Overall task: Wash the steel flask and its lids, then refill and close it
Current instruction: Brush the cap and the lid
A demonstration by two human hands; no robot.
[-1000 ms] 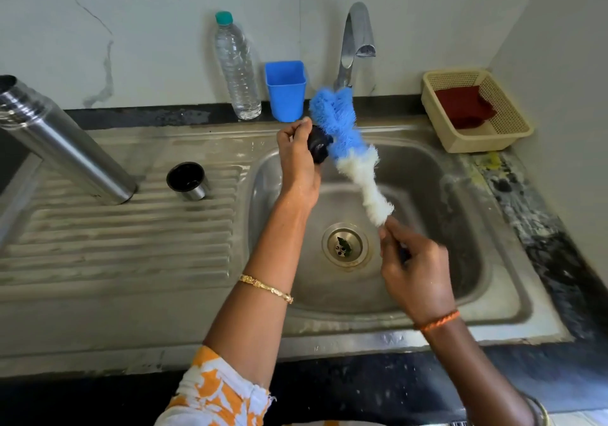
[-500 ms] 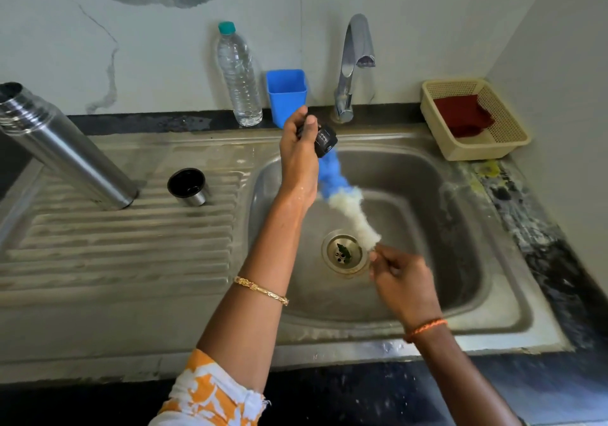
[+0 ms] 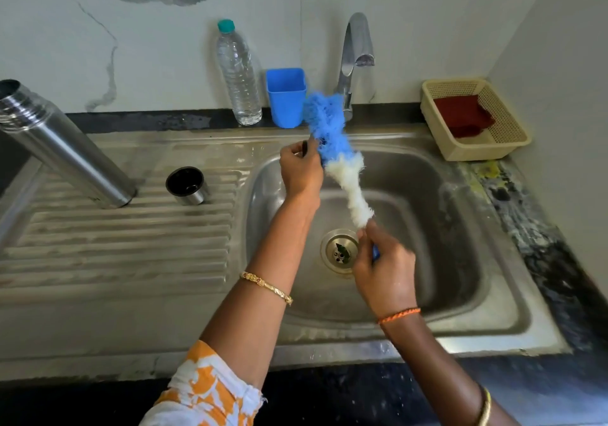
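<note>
A steel sink (image 3: 477, 294) fills the centre. At nine o'clock the steel flask (image 3: 65, 149) stands open on the drainer, its cup lid (image 3: 187, 185) beside it. The left hand (image 3: 301, 172) pinches a small dark lid (image 3: 306, 146); the right hand (image 3: 385, 267) grips the bottle brush (image 3: 339, 162). Best to turn the lid against the bristles. No readable labels.

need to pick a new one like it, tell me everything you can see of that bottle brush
The bottle brush has a long fluffy head, blue at the far end and white nearer the handle, looking like soft bristle or foam strands. It slants over the sink, blue tip up near the tap. The right hand grips its blue handle, mostly hidden; the left hand holds a small dark lid, barely visible, against the blue part.
</note>
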